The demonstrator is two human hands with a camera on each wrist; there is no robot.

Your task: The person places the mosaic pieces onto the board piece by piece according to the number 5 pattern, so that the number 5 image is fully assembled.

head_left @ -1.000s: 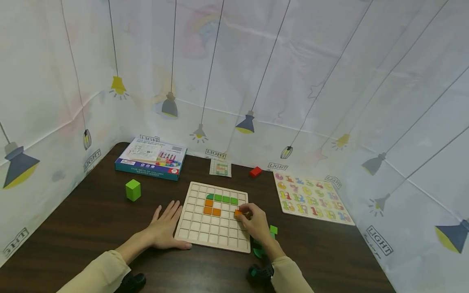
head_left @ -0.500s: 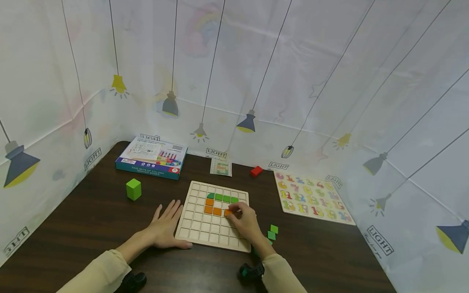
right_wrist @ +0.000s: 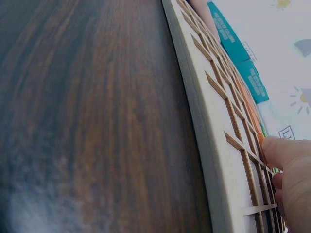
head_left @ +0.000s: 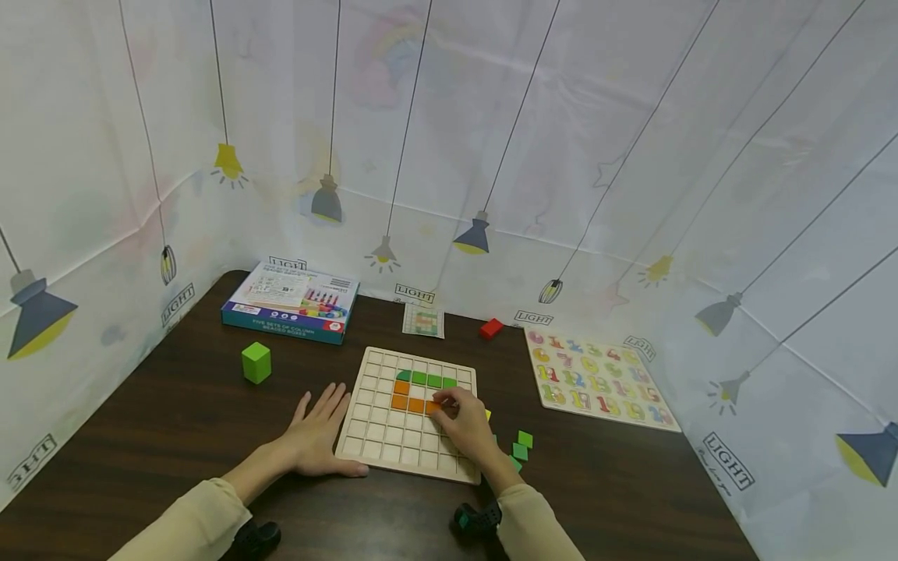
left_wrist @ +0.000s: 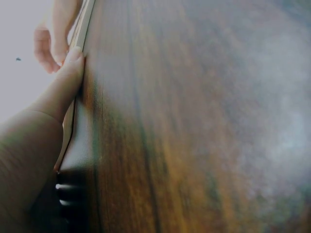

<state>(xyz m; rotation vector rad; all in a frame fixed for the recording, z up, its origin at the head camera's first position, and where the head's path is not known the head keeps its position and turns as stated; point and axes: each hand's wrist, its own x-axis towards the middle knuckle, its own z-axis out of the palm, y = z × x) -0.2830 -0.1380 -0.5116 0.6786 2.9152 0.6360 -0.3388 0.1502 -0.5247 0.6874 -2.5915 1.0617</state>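
Observation:
A wooden grid board [head_left: 372, 452] lies on the dark table. A row of green tiles [head_left: 433, 381] sits in its cells, starting with a rounded green piece [head_left: 403, 375]. Below them are several orange tiles [head_left: 399, 401] in an L shape. My right hand [head_left: 468, 427] reaches over the board's right side, thumb and fingertips pinching an orange square tile [head_left: 432, 407] at the end of the lower orange row. My left hand [head_left: 314, 440] lies with fingers spread at the board's left edge, its thumb along the near corner; in the left wrist view the thumb [left_wrist: 70, 73] touches the board's edge.
Loose green tiles [head_left: 519, 451] lie right of the board, partly behind my right wrist. Farther back are a boxed set [head_left: 291, 304], a pattern card [head_left: 423, 320], a red block [head_left: 490, 328] and a number board [head_left: 596, 378]. A green block [head_left: 256, 363] stands at left.
My right hand has carried the orange tile leftward across the board, to beside the other orange tiles. More loose tiles show at its right. My left hand has stayed put.

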